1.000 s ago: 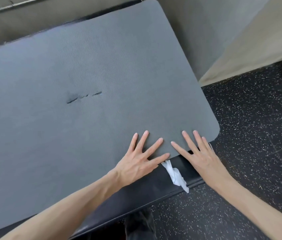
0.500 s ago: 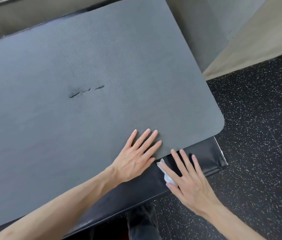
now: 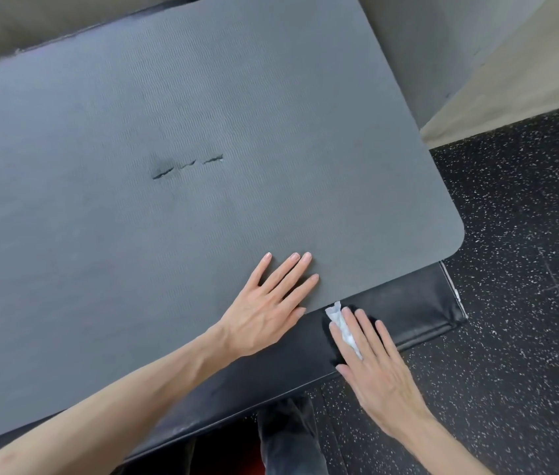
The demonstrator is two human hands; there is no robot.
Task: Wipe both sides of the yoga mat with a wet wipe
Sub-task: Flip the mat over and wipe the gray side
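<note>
A grey yoga mat (image 3: pixel 202 132) lies spread flat, with a short row of tears near its middle. My left hand (image 3: pixel 271 306) rests flat on the mat near its front edge, fingers straight and close together. A crumpled white wet wipe (image 3: pixel 341 323) lies on the black padded surface just off the mat's edge. My right hand (image 3: pixel 370 365) lies flat over the wipe with straight fingers, and part of the wipe shows between them.
The mat lies on a black padded bench (image 3: pixel 408 310) whose corner juts out at the right. Dark speckled rubber floor (image 3: pixel 511 303) surrounds it. A grey wall (image 3: pixel 425 46) and beige panel (image 3: pixel 528 63) stand at the back right. My dark trouser leg (image 3: pixel 288 437) shows below.
My right hand slid off the mat's corner and back onto the wipe on the black padding. My left hand's fingers drew together and stayed on the mat.
</note>
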